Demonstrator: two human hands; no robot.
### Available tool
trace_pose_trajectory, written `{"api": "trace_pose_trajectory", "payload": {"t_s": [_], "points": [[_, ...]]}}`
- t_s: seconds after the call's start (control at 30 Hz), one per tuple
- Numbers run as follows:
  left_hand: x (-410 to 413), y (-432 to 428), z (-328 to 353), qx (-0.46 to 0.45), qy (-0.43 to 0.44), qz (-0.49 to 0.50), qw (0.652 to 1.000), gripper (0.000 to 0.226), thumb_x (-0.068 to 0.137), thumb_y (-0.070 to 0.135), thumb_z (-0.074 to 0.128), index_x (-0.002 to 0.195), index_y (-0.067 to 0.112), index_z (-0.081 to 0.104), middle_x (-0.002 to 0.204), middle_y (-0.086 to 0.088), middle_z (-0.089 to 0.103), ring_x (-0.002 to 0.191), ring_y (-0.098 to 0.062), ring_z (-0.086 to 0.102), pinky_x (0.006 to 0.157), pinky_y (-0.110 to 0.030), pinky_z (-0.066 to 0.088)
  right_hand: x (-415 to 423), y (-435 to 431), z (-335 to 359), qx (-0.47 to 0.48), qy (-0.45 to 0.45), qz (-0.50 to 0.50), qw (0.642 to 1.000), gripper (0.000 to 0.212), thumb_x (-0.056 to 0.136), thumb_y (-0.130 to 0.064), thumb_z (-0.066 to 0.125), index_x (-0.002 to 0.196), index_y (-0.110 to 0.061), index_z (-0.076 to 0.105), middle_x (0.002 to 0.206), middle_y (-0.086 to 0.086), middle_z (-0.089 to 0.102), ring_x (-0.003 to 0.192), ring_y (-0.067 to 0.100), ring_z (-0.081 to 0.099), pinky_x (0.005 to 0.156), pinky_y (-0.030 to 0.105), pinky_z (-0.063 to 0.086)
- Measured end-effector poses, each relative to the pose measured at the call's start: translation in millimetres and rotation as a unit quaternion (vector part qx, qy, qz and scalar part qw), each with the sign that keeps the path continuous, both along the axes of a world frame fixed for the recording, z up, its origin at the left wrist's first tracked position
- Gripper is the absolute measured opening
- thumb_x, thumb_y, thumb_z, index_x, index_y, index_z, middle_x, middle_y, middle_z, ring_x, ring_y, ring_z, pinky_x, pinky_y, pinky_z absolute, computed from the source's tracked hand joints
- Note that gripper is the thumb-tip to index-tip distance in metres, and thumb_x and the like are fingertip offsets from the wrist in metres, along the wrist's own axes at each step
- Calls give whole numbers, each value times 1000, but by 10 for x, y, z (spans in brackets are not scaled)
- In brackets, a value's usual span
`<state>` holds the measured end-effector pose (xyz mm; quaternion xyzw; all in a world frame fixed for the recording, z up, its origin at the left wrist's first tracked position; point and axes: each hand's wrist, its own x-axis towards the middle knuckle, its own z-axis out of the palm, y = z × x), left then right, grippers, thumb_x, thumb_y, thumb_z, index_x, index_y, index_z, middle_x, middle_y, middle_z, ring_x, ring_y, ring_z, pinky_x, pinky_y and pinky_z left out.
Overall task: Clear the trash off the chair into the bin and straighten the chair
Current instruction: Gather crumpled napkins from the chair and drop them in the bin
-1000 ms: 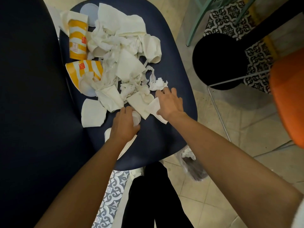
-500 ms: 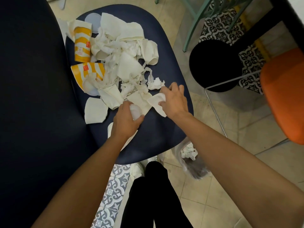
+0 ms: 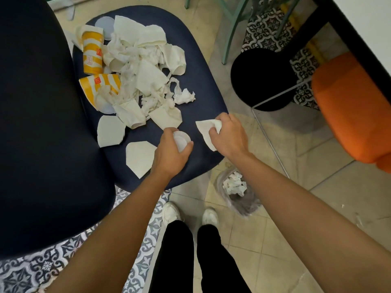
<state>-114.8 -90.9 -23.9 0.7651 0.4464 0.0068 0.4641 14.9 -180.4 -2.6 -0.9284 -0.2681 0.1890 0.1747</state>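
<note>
A dark blue chair seat (image 3: 203, 66) carries a heap of white paper scraps and napkins (image 3: 146, 77) plus two yellow-striped paper cups (image 3: 93, 53), both lying on their sides at the left. My left hand (image 3: 171, 153) grips a small clear plastic cup (image 3: 181, 139) near the seat's front edge. My right hand (image 3: 228, 136) pinches a white paper napkin (image 3: 206, 130) at the seat's right front edge. Below it on the floor stands a bin lined with a clear bag (image 3: 247, 204), with crumpled paper (image 3: 234, 185) inside.
The chair's dark backrest (image 3: 42, 123) fills the left. A black stool (image 3: 262, 81) and an orange seat (image 3: 351, 115) stand to the right, green chair legs (image 3: 230, 30) behind. My white shoes (image 3: 190, 214) are on tile beside a patterned rug (image 3: 42, 267).
Both hands have pulled back from the pile toward the seat's front edge. The right hand has lifted the napkin off to the right; the left still holds the clear cup.
</note>
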Motion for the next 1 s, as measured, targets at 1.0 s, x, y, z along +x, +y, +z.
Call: {"api": "trace_pose_trajectory", "payload": {"t_s": [1.0], "points": [[346, -2094, -2014, -149, 69, -147, 975, 34, 94, 18, 49, 123, 12, 32, 119, -13, 54, 104, -30, 57, 84, -32, 44, 77, -2122, -2195, -132, 97, -94, 982, 23, 92, -8, 47, 99, -15, 67, 104, 6, 68, 96, 24, 62, 80, 30, 50]]}}
